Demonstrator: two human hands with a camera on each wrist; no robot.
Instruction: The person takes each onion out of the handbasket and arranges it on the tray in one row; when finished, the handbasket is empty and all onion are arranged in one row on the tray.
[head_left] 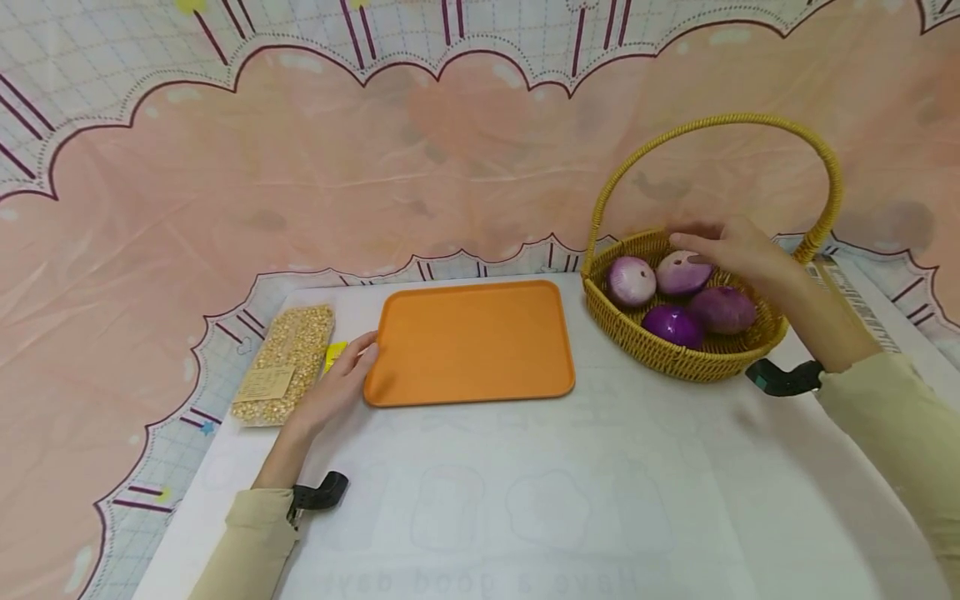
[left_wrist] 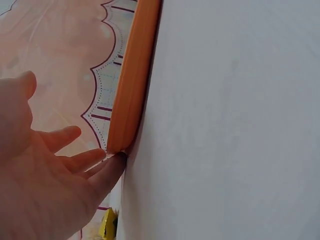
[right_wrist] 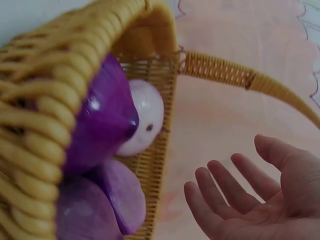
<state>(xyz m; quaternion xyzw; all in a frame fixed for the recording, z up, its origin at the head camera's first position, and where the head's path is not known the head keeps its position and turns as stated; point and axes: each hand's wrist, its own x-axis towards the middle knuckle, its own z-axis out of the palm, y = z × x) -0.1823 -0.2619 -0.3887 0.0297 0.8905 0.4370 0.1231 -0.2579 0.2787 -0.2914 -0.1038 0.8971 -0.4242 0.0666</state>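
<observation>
My left hand [head_left: 347,377] is at the left edge of an orange tray [head_left: 472,342], its fingertips right at the rim. In the left wrist view the fingers [left_wrist: 102,172] are spread and loosely extended by the tray's corner. My right hand [head_left: 731,248] hovers over a yellow wicker basket [head_left: 690,364] at the back right. Its fingers [right_wrist: 220,187] are slightly bent, with nothing held between them. Several purple onions lie in the basket: two paler ones, such as the pale onion [head_left: 632,281], at the back, a glossy dark onion [head_left: 673,326] and a duller onion [head_left: 722,310] in front.
A clear bag of corn kernels [head_left: 292,350] lies left of the tray, with a yellow item [head_left: 335,355] beside it. The basket's tall handle [head_left: 720,122] arches above the onions. Behind the white table [head_left: 510,483] hangs a pink patterned cloth [head_left: 420,183]. A flat package [head_left: 855,304] is partly hidden behind the right arm.
</observation>
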